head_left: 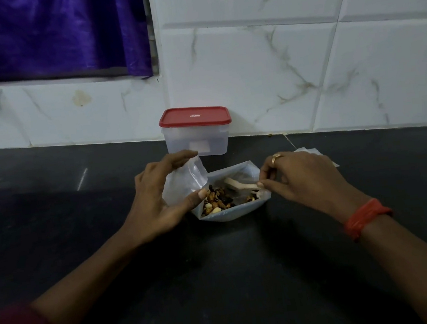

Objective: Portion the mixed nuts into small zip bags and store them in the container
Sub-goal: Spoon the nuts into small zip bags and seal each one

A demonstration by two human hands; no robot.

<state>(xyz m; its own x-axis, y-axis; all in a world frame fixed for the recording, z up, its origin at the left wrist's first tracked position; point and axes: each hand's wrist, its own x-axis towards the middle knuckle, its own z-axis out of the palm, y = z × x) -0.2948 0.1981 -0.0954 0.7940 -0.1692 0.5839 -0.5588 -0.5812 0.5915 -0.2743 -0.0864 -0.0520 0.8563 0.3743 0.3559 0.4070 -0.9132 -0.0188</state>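
Nuts (217,204) lie in the pouch (229,216), just right of the zip bag (185,181) pinched by the left hand (152,198). Right hand (304,175) pinches the spoon (239,184), whose long axis points toward the bag.

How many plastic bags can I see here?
3: a small clear bag held by the left hand, the open nut bag in the middle, a flat bag behind the right hand; more may lie hidden.

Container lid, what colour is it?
The lid is red, clearest in the head view.
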